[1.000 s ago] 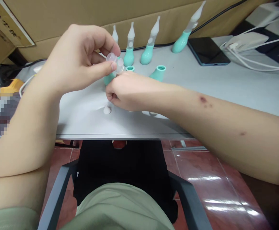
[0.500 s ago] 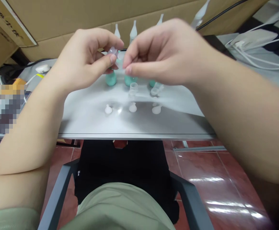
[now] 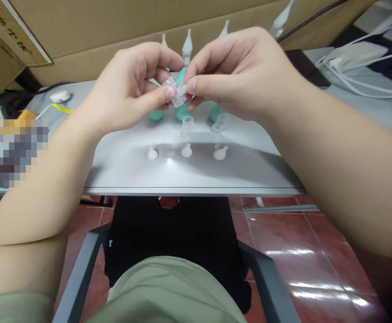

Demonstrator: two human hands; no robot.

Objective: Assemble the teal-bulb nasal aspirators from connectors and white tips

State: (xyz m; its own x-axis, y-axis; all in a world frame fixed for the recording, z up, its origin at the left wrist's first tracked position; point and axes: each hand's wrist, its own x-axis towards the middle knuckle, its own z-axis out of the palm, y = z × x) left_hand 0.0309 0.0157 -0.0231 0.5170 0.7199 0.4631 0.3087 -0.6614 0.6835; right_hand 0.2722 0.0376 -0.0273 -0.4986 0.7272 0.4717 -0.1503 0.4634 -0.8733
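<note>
My left hand (image 3: 149, 85) pinches a clear plastic connector (image 3: 177, 99) between thumb and fingers. From the right, my right hand (image 3: 216, 74) closes thumb and fingertips on a small translucent end at the connector's side; whether that end is a separate piece I cannot tell. Behind the hands stand teal squeeze bulbs, one of them (image 3: 183, 112) topped by a white tapered nozzle (image 3: 187, 43). Two more clear connectors lie on the table below the hands, one in the middle (image 3: 187, 124) and one at the right (image 3: 219, 123). Nearer me are white soft tips (image 3: 186, 151) in a row.
The grey table (image 3: 132, 172) ends at a straight front edge. A cardboard wall (image 3: 98, 27) rises behind it. White cables (image 3: 350, 80) and a dark flat object (image 3: 305, 67) lie at the right. A white plug-like item (image 3: 60, 96) sits at the left.
My right hand has come to the clear connector and now grips its side. The connector in my left hand has turned and shifted slightly right and towards me.
</note>
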